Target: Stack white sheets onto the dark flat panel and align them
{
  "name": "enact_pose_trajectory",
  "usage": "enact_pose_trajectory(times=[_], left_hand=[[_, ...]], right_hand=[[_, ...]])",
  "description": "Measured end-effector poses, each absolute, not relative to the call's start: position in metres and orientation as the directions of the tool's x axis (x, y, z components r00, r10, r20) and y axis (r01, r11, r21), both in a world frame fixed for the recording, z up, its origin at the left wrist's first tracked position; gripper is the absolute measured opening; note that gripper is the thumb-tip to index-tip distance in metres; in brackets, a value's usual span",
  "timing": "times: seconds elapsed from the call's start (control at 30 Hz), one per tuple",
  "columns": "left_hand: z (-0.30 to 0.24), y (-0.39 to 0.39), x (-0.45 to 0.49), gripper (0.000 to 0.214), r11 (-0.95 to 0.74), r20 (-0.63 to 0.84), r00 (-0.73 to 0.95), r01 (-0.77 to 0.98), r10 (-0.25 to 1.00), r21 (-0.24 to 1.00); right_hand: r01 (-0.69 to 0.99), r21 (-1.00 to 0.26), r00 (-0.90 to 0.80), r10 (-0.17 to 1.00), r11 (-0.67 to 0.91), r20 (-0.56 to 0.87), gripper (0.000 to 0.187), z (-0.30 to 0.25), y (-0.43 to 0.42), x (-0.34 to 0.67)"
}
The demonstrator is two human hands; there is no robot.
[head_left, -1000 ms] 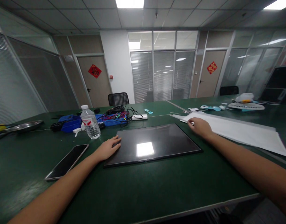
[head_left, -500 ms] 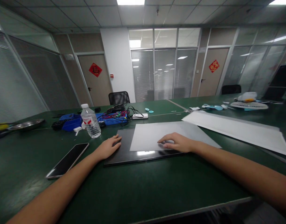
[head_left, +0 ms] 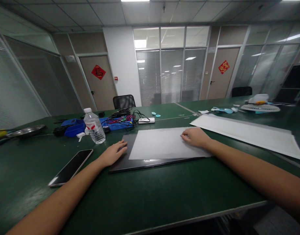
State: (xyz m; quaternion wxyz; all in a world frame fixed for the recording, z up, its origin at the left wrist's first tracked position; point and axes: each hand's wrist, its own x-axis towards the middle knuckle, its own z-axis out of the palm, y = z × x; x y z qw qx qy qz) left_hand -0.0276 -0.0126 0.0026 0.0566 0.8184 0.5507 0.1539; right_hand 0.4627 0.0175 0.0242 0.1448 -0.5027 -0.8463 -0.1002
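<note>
Blinds (head_left: 150,78) hang behind a green table (head_left: 150,192), where a dark screen (head_left: 125,161) lies flat before the person. Across most of it rests a white sheet (head_left: 159,143), between the two hands. At the screen's left edge, the left hand (head_left: 114,153) lies with fingers slightly spread, just beside the sheet. Over the sheet's right part, the right hand (head_left: 195,137) has its fingers curled; whether they pinch it cannot be told.

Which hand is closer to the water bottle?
Left. The left hand is at the left edge of the dark panel, just right of the water bottle and nearer the camera; the right hand is farther right, over the white sheet on the panel.
</note>
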Motion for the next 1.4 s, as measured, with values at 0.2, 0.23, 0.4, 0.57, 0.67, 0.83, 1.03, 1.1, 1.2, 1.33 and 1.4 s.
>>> enact_pose_trajectory(times=[0.2,0.23,0.4,0.57,0.67,0.83,1.03,1.1,1.2,1.33,1.4], left_hand=[[0.005,-0.014,-0.028,0.071,-0.398,0.182,0.359,0.874,0.915,0.279],[0.005,-0.014,-0.028,0.070,-0.396,0.176,0.359,0.875,0.917,0.278],[0.004,-0.011,-0.030,0.064,-0.361,0.167,0.324,0.886,0.931,0.290],[0.002,-0.009,-0.030,0.070,-0.374,0.196,0.330,0.888,0.923,0.266],[0.003,-0.010,-0.029,0.070,-0.381,0.176,0.346,0.891,0.922,0.245],[0.006,-0.011,-0.028,0.068,-0.341,0.150,0.311,0.901,0.939,0.267],[0.004,-0.012,-0.028,0.072,-0.332,0.203,0.279,0.891,0.938,0.310],[0.004,-0.012,-0.028,0.073,-0.335,0.212,0.280,0.892,0.936,0.303],[0.003,-0.011,-0.028,0.072,-0.330,0.222,0.272,0.896,0.936,0.295],[0.001,-0.009,-0.030,0.072,-0.331,0.229,0.272,0.900,0.935,0.285],[0.000,-0.008,-0.030,0.072,-0.335,0.232,0.277,0.901,0.933,0.275]], right_hand=[[0.711,-0.100,-0.640,0.699,0.696,0.318,0.043,0.022,0.003,0.439],[0.694,-0.123,-0.649,0.691,0.709,0.319,0.044,0.021,0.002,0.437],[0.669,-0.212,-0.635,0.696,0.713,0.335,0.045,0.015,0.017,0.452],[0.874,-0.038,-0.428,0.806,0.484,0.409,0.047,0.006,0.059,0.516],[0.970,0.087,-0.244,0.877,0.229,0.413,0.055,-0.005,0.079,0.567],[0.971,-0.037,0.236,0.912,-0.238,0.334,0.080,-0.022,0.093,0.618],[0.978,-0.059,0.208,0.952,-0.200,0.222,0.063,-0.014,0.089,0.611],[0.988,-0.034,0.156,0.954,-0.153,0.255,0.050,-0.009,0.085,0.604],[0.987,-0.024,0.162,0.941,-0.162,0.297,0.046,-0.001,0.078,0.594],[0.989,-0.027,0.141,0.911,-0.142,0.388,0.045,0.010,0.067,0.576],[1.000,-0.014,0.016,0.897,-0.011,0.442,0.042,0.015,0.059,0.563]])
